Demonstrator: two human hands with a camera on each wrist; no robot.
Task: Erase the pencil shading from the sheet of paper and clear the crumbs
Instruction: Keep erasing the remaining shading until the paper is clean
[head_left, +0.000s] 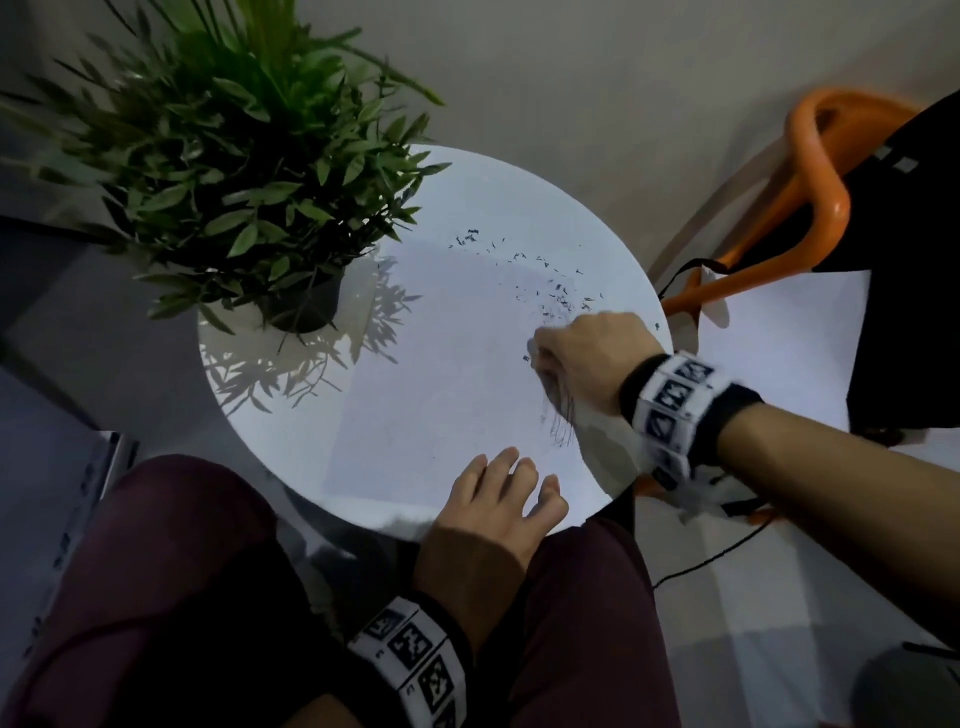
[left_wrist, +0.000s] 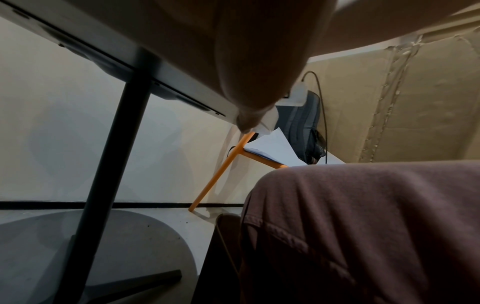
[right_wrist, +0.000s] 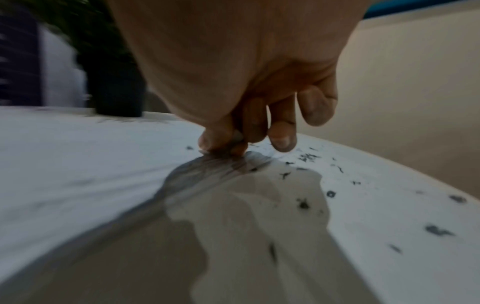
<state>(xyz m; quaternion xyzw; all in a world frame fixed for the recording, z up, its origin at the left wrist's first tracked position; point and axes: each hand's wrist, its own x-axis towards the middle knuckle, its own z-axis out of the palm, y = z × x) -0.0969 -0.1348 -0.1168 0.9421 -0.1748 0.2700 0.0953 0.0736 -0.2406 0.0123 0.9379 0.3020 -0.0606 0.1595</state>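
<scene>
Pinching a small eraser, the right hand presses it onto the pencil shading at the sheet of paper's right side; dark crumbs lie beyond. Fingers spread, the left hand rests flat on the sheet's near edge, on the round white table.

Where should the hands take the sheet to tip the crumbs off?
Probably the near edge of the sheet, from the person's side: it lies flat on the round table, the left hand already rests there, and the crumbs sit at the far right, so lifting here tips them away.
</scene>
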